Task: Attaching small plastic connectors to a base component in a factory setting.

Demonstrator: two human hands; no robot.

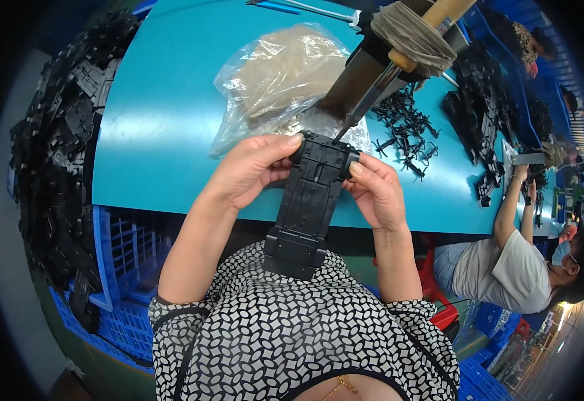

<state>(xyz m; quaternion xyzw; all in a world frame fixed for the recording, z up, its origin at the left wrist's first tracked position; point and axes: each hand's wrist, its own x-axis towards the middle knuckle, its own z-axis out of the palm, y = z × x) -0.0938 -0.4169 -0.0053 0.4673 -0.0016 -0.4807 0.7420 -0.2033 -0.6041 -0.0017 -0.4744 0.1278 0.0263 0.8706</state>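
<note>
Both my hands grip a long black plastic chassis part (311, 190) by the two sides of its far end. My left hand (255, 167) is closed on the left corner, thumb on top. My right hand (377, 187) pinches the right corner, its thumb on top too. The part's near end hangs over the table's front edge, close to my patterned top. A thin metal driver shaft (359, 115) comes down from the upper right, its tip at the part's far end. Wrapping and a wooden rod surround the tool's upper part (412, 37).
A clear plastic bag (285, 73) lies on the teal table (158, 127). Small black parts (409, 130) are scattered right of the tool. Black parts pile up at left (71, 134) above blue crates (121, 247). At right a masked co-worker (506, 267) works by more black parts (479, 107).
</note>
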